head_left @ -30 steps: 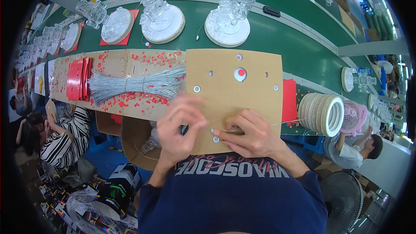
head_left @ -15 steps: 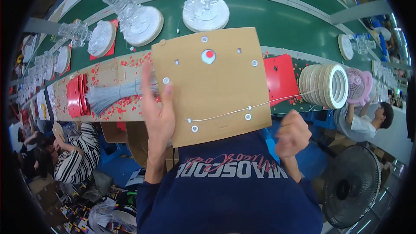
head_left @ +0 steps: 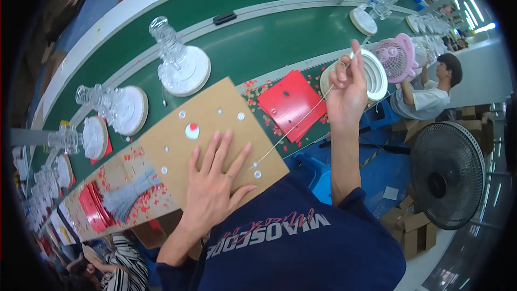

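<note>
A flat brown cardboard panel (head_left: 215, 124) lies turned at an angle before me, with several small holes, white eyelets and a larger hole showing white and red. My left hand (head_left: 210, 191) rests flat on it, fingers spread. From a small hole near the panel's right corner, a thin white cord (head_left: 300, 121) stretches up to my right hand (head_left: 347, 94). Those right fingers are closed in a pinch on the cord, raised in front of the white rings. Under the cord sits a stack of glossy red sheets (head_left: 291, 102).
White rings (head_left: 377, 75) stand beside a pink fan (head_left: 393, 59). White discs with clear plastic pieces (head_left: 186, 70) line the green conveyor (head_left: 269, 37). Grey wire strands (head_left: 129, 191) and red sheets (head_left: 94, 207) lie left. A black fan (head_left: 444, 175) stands right; co-workers sit on both sides.
The panel has swung round and sits lower left. My left hand has gone from its edge to its face. My right hand has risen to the upper right, drawing the cord out.
</note>
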The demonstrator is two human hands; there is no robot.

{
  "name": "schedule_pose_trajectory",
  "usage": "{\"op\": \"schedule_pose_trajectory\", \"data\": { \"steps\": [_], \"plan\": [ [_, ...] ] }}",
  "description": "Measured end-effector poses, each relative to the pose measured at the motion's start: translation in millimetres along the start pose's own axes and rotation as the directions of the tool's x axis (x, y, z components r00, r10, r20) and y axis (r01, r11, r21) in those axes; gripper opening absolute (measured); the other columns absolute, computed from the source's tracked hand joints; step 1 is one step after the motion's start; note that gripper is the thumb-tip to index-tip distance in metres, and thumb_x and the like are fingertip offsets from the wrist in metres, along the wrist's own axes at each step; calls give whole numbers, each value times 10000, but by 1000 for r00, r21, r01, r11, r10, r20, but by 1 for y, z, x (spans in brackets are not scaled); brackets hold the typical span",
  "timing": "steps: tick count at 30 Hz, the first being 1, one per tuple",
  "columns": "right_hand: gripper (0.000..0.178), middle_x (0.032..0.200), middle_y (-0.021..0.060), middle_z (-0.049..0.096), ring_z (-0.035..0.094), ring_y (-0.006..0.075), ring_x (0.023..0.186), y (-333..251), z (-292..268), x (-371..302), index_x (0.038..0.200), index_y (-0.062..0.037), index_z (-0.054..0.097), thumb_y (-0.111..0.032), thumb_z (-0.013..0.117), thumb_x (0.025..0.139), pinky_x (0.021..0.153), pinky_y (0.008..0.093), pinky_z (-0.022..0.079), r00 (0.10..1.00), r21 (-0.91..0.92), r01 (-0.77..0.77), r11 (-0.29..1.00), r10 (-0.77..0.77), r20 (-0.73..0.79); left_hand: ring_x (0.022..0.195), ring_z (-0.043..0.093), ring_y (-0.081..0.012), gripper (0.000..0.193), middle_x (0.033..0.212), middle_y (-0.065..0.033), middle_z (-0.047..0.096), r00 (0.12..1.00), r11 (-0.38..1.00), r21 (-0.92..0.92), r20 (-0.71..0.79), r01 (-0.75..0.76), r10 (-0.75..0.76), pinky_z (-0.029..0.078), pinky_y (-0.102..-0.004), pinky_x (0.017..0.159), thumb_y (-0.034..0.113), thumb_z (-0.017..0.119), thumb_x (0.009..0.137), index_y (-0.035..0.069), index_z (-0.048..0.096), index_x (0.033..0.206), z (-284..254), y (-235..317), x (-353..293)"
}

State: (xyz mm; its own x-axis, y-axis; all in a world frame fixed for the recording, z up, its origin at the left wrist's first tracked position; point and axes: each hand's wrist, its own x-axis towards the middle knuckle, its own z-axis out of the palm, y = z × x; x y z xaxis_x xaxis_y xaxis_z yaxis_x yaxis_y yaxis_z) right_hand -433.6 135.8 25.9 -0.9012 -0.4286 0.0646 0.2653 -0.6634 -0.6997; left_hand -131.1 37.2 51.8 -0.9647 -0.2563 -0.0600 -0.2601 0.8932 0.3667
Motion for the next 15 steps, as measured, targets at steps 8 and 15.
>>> {"op": "schedule_pose_trajectory", "data": {
  "steps": [8, 15],
  "plan": [
    [359, 1058, 41, 626, 584, 92, 826, -4, 35, 25, 1404, -25, 549, -166, 536, 1075, 672, 225, 480, 993, -150, -116, 982, 111, -43, 1451, 375, -339, 701, 1542, -161, 430, 990, 995, -70, -115, 68, -76, 332, -471, 1068, 291, 770, 842, 123, 533, 1480, 4, -9, -4],
    [218, 1064, 53, 619, 574, 125, 936, -3, 28, 60, 1218, -7, 618, -135, 565, 1050, 770, 256, 519, 813, 66, -402, 913, 322, 486, 1482, 357, -363, 815, 1570, -182, 403, 986, 984, -167, -140, 67, -91, 375, -452, 1041, 287, 817, 792, 88, 486, 1510, 5, -14, -2]
  ]
}}
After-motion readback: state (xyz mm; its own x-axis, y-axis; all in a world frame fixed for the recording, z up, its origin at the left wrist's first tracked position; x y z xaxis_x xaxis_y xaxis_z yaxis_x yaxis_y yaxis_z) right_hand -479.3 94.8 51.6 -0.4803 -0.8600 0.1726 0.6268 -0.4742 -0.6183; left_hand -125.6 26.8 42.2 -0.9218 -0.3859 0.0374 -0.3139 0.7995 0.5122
